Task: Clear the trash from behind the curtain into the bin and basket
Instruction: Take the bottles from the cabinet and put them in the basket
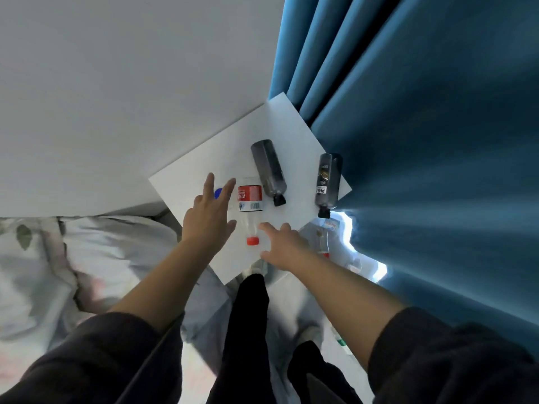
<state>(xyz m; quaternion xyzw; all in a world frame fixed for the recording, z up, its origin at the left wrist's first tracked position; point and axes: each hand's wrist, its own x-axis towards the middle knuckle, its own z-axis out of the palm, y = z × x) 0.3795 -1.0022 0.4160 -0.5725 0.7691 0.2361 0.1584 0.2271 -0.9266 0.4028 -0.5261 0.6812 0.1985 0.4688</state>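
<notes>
A clear plastic bottle (249, 209) with a red label and red cap lies on the white table (201, 167). My left hand (210, 212) hovers just left of it with fingers spread, partly covering a blue cap (217, 193). My right hand (284, 243) reaches in from the right, fingers spread, close to the red cap and holding nothing. Two dark bottles lie further back: one (269, 170) mid-table, the other (327, 182) at the right edge against the blue curtain (423, 126).
A white wall rises behind the table. Bedding (87, 258) lies to the left. Below the table's right corner, a gap under the curtain shows more trash (329, 240) on the floor. My dark-trousered legs stand below.
</notes>
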